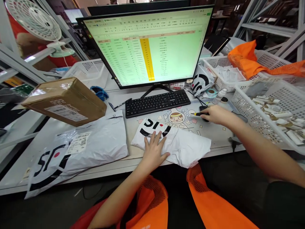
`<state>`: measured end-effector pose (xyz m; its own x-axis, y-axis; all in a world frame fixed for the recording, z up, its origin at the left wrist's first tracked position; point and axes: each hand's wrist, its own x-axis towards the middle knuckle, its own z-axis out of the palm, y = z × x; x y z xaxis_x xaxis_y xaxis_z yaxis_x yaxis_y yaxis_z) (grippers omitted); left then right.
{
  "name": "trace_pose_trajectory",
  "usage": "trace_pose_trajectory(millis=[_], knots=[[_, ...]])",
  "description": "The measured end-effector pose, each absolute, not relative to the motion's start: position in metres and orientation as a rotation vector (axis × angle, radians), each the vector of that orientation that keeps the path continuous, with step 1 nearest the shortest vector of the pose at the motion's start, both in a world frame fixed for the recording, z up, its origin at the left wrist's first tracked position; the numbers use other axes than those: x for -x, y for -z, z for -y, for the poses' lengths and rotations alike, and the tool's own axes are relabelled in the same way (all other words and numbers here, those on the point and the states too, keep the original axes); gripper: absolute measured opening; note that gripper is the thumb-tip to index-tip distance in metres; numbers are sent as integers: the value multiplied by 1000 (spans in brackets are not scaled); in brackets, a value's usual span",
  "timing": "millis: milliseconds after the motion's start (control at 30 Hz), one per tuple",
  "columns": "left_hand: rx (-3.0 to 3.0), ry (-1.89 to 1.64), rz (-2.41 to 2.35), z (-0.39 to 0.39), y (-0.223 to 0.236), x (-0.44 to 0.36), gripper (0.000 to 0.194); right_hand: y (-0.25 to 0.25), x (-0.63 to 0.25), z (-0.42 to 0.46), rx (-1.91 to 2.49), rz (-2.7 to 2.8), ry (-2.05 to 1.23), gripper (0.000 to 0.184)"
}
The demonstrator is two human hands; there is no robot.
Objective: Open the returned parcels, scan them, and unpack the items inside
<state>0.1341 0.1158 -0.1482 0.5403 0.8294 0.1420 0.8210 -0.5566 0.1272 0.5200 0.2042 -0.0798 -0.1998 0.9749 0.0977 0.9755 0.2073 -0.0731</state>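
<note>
My left hand point(154, 150) lies flat with its fingers spread on a white courier bag point(183, 144) printed with a black logo, at the desk's front edge. My right hand point(214, 114) reaches to the right and is curled over a black computer mouse point(203, 109) on a cartoon desk mat point(181, 119). A black keyboard point(157, 102) sits just behind both hands, below a monitor point(147, 44) showing a green spreadsheet with a yellow column.
A larger white courier bag point(78, 149) and a brown cardboard box point(64, 100) lie at the left. White mesh baskets point(269, 105) with small items stand at the right, one holding an orange vest point(247, 62). A small fan point(35, 22) is at the back left.
</note>
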Motion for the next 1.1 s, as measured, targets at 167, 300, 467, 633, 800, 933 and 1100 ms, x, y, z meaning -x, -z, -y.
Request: trace_pose_trajectory(millis=[167,300,467,633,800,933,1100], knots=[[-2716,-412,-1385,-151,135,-162,48,110,-452,-161,1873,2251,66,35],[-2653,-479,-1355,-169,145,-165,13,115,-390,-123,1564,2413,-6,31],[-2580,-655,-1301,-166,140,-156,14,119,-361,-103,1587,2527,16,42],[-2559,-877,-1278,-159,117,-146,22,109,-349,-119,1505,2469,-51,45],[-2807,-819,-1256,-158,99,-127,27,92,-336,-141,1148,2564,77,38],[-3199,-449,-985,-164,80,-111,33,83,-339,-151,747,2595,178,32],[-3403,-285,-438,-146,57,-104,33,69,-337,-130,460,2637,196,26]])
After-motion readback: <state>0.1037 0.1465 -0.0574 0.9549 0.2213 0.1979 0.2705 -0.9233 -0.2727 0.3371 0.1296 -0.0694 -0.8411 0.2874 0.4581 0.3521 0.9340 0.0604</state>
